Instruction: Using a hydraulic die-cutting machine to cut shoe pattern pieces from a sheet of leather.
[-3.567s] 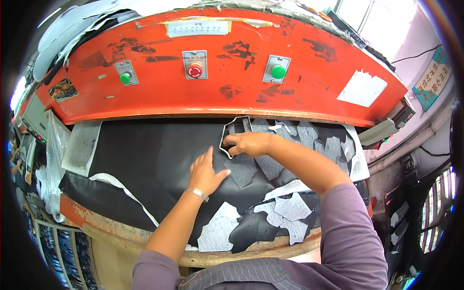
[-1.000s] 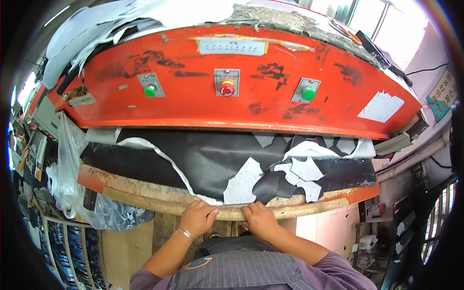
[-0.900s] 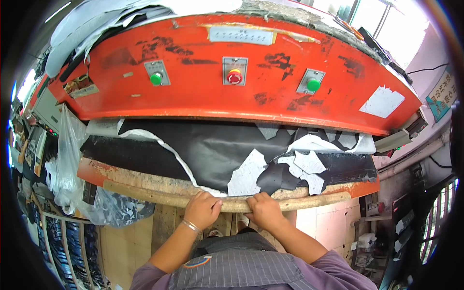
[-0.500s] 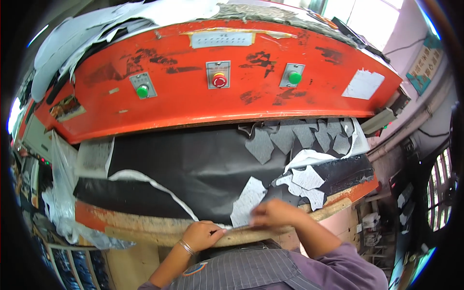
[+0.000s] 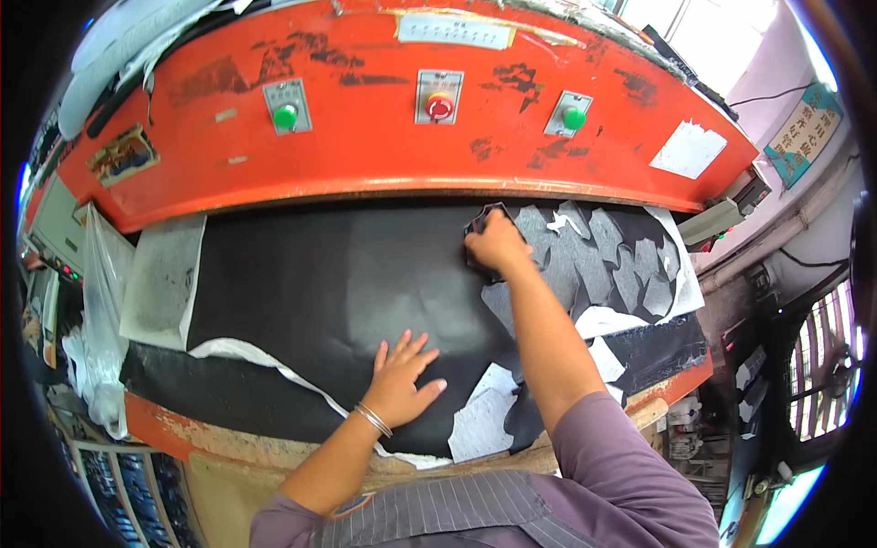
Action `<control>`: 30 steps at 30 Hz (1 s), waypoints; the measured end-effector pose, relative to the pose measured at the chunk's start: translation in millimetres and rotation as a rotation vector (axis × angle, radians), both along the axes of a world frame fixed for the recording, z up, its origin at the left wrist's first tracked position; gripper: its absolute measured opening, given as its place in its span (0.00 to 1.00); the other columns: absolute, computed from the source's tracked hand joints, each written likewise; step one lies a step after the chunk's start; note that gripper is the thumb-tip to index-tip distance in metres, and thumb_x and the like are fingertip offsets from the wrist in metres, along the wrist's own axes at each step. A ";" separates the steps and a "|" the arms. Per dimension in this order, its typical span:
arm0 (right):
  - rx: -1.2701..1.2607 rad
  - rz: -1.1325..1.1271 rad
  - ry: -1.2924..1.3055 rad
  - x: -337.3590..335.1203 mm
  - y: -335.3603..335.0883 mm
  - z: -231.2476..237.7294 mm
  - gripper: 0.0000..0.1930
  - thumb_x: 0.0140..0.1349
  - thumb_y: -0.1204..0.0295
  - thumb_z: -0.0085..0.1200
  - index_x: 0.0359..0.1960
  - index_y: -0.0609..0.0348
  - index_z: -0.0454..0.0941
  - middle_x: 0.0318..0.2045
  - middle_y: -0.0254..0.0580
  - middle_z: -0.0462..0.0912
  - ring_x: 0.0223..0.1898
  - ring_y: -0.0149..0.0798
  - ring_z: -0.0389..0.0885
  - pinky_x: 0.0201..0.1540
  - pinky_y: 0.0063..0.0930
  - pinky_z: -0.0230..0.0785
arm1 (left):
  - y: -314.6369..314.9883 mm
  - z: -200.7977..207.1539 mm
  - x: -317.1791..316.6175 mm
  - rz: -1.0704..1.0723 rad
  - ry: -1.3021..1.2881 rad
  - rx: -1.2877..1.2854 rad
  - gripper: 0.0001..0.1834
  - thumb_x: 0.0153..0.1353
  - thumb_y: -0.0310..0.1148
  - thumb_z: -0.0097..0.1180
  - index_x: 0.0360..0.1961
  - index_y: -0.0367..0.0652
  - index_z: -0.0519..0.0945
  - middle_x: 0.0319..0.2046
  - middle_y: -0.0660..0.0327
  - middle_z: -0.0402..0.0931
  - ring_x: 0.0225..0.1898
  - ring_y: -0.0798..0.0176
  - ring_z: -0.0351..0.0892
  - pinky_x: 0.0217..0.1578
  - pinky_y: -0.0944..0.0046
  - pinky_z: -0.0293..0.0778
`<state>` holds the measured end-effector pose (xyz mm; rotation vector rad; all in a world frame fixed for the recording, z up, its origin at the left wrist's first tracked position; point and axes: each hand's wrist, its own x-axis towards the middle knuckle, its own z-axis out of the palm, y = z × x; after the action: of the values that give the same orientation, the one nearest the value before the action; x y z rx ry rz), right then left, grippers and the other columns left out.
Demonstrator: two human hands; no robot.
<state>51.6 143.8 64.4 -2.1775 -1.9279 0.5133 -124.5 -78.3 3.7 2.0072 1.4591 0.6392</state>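
Work on the black sheet (image 5: 274,283) is judged part done. At its R end, a cluster of grey jagged-edged shapes (image 5: 571,265) is seen packed close, w/ narrow black strips left betw. them; whether these are loose cut pcs. or gaps w/ a grey layer exposed can't be told. A small white scrap (image 5: 560,222) is seen among them. The L and centre stretch is shown smooth and unbroken, so most of the sheet is prob. uncut, i.e. the bulk is left.

The boundary betw. worked and unworked areas is occupied by the cutting die (image 5: 478,264), placed near the back of the sheet, close to the lower lip of the orange-red press head (image 5: 365,155). The die is gripped by the R hand (image 5: 502,245), w/ fingers curled over it; much of its outline is hidden, so whether it's seated flat or slightly raised can't be told. Nothing is seen held by the L hand (image 5: 398,379): its fingers are spread, palm down, on the sheet nearer the front.

Pale offcuts (image 5: 484,425) are seen at the front edge, close to the R forearm; a white strip (image 5: 247,354) is seen along the sheet's front L edge. Neither green btn. (image 5: 574,118) nor the red btn. (image 5: 440,108) is touched.
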 end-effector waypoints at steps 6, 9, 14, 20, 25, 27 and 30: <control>-0.075 0.201 1.251 81.6 -87.1 16.7 0.21 0.53 0.71 0.59 0.49 0.61 0.74 0.39 0.35 0.78 0.40 0.29 0.74 0.45 0.25 0.67 | 13.0 1.6 7.4 0.212 -0.655 -0.082 0.25 0.59 0.38 0.60 0.56 0.39 0.75 0.58 0.50 0.71 0.63 0.49 0.66 0.64 0.52 0.58; -0.113 0.261 1.224 84.0 -156.0 14.5 0.20 0.51 0.69 0.60 0.47 0.60 0.77 0.37 0.31 0.78 0.39 0.27 0.73 0.45 0.24 0.65 | 20.6 -3.3 31.7 0.105 -0.733 -0.134 0.38 0.55 0.40 0.64 0.64 0.36 0.64 0.61 0.45 0.64 0.64 0.47 0.62 0.63 0.55 0.61; -0.212 0.145 1.492 91.0 -229.1 -6.8 0.17 0.57 0.66 0.57 0.44 0.62 0.74 0.35 0.37 0.80 0.39 0.30 0.76 0.44 0.24 0.68 | 54.3 -7.6 66.2 0.158 -0.253 0.041 0.51 0.48 0.47 0.68 0.67 0.35 0.56 0.63 0.41 0.59 0.67 0.44 0.56 0.63 0.56 0.62; -0.050 0.128 1.166 110.7 -231.6 -1.3 0.10 0.69 0.67 0.48 0.44 0.62 0.73 0.36 0.37 0.79 0.40 0.28 0.75 0.47 0.24 0.67 | 119.0 23.4 88.2 0.215 0.134 -0.270 0.45 0.50 0.51 0.65 0.63 0.37 0.63 0.57 0.43 0.69 0.59 0.47 0.70 0.54 0.54 0.71; 0.141 0.294 0.912 138.1 -192.8 16.8 0.07 0.67 0.75 0.45 0.43 0.62 0.72 0.39 0.36 0.79 0.40 0.25 0.74 0.46 0.21 0.66 | 126.9 15.1 101.3 0.055 0.282 -0.353 0.33 0.50 0.49 0.66 0.53 0.42 0.72 0.50 0.48 0.76 0.53 0.50 0.76 0.51 0.56 0.74; 0.233 0.367 0.850 138.4 -177.2 18.9 0.05 0.67 0.76 0.48 0.43 0.60 0.72 0.39 0.34 0.78 0.38 0.24 0.72 0.45 0.20 0.65 | 117.7 12.8 112.8 0.201 0.252 -0.142 0.31 0.50 0.48 0.66 0.52 0.43 0.74 0.51 0.49 0.76 0.53 0.50 0.76 0.51 0.56 0.74; 0.260 0.406 0.716 117.5 -159.6 33.9 0.05 0.66 0.76 0.50 0.42 0.60 0.74 0.35 0.31 0.77 0.37 0.23 0.70 0.42 0.19 0.63 | 127.6 15.8 106.3 0.351 0.232 0.004 0.28 0.51 0.45 0.67 0.51 0.44 0.75 0.52 0.49 0.76 0.53 0.50 0.77 0.50 0.56 0.75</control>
<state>169.2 -15.8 98.3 -1.1988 -1.8582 0.8940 -18.2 49.3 19.6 1.8924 1.9765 0.5614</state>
